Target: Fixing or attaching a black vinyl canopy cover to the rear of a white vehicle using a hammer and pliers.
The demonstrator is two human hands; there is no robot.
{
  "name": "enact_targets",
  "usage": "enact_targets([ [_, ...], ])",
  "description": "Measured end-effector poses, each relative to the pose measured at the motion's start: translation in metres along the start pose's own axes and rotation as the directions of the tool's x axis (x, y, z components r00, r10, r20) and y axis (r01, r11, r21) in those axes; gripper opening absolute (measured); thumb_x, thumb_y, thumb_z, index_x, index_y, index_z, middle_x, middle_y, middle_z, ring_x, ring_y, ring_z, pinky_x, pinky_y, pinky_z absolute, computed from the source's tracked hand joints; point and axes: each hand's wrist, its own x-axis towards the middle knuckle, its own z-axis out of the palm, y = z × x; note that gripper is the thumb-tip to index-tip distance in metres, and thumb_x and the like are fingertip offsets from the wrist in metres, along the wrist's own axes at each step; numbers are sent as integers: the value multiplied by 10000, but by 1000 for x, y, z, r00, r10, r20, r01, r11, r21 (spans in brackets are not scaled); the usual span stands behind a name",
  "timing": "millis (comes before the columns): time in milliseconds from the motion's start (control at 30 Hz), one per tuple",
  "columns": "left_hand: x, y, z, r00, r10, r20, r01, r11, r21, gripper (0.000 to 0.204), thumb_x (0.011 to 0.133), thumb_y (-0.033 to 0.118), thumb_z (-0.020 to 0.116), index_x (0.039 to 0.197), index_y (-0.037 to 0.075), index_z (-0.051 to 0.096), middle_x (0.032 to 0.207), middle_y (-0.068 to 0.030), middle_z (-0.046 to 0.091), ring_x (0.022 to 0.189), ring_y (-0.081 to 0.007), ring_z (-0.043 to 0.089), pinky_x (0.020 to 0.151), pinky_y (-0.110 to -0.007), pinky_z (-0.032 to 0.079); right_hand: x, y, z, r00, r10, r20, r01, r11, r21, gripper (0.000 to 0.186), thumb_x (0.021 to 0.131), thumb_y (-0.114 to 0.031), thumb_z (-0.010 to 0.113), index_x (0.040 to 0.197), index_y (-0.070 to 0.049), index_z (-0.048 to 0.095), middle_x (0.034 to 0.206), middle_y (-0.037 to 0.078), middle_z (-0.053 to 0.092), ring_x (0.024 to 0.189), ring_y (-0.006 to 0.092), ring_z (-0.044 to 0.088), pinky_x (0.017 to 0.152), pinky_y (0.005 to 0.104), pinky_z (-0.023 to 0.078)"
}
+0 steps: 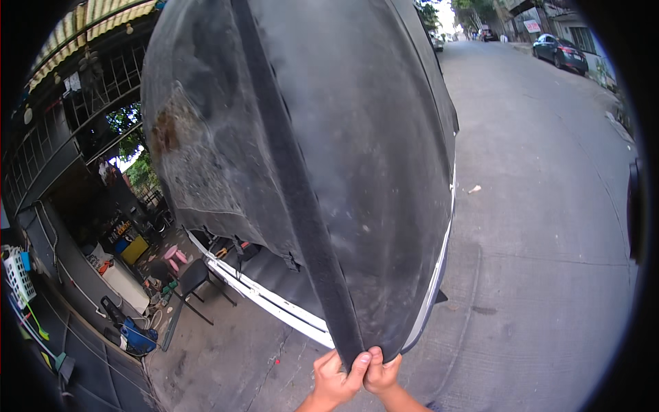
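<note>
A large black fabric cover point(371, 172) with a dark seam strip point(292, 158) fills the middle of the view, over a vehicle body with a white edge point(274, 302). At its near lower corner, my left hand point(333, 381) pinches the cover beside the strip, thumb on top. Close against it, my right hand point(382, 373) grips the same corner, thumb also on top. The fingers under the fabric are partly hidden. On the left side the cover's lower edge hangs apart from the white edge, and small straps point(292, 261) dangle there. A brown worn patch point(167, 130) marks the cover's left part.
A black chair point(193, 278) and a pink stool point(175, 255) stand left of the vehicle. Farther left are a blue machine point(139, 338), a white basket point(18, 275) and brooms point(64, 364). A paved road point(535, 206) runs along the right, with a parked dark car point(559, 53) far off.
</note>
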Motion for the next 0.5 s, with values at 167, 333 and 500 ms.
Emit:
enact_targets([
  [167, 8, 38, 0, 946, -319, -59, 308, 940, -149, 271, 886, 250, 773, 951, -8, 723, 772, -145, 724, 712, -219, 710, 678, -372, 551, -5, -23, 4, 992, 73, 104, -74, 997, 10, 410, 1058, -351, 527, 1086, 30, 675, 936, 88, 727, 834, 177, 673, 735, 330, 523],
  [333, 8, 2, 2, 994, -12, -109, 7, 999, -49, 152, 945, 131, 696, 858, 12, 735, 701, -139, 708, 633, -306, 723, 581, -370, 541, 6, -31, 31, 1000, 2, -19, 0, 988, 154, 505, 1060, -372, 507, 1328, 52, 568, 1226, 151, 667, 1096, 243, 636, 942, 379, 486],
  [500, 7, -14, 5, 994, 99, -38, -101, 993, -60, 127, 942, 88, 689, 868, -2, 739, 686, -134, 701, 603, -290, 713, 551, -366, 527, -6, -28, 21, 996, 83, 26, -85, 991, 104, 399, 1036, -218, 604, 1340, 41, 595, 1260, 229, 643, 1077, 442, 638, 867, 590, 488],
])
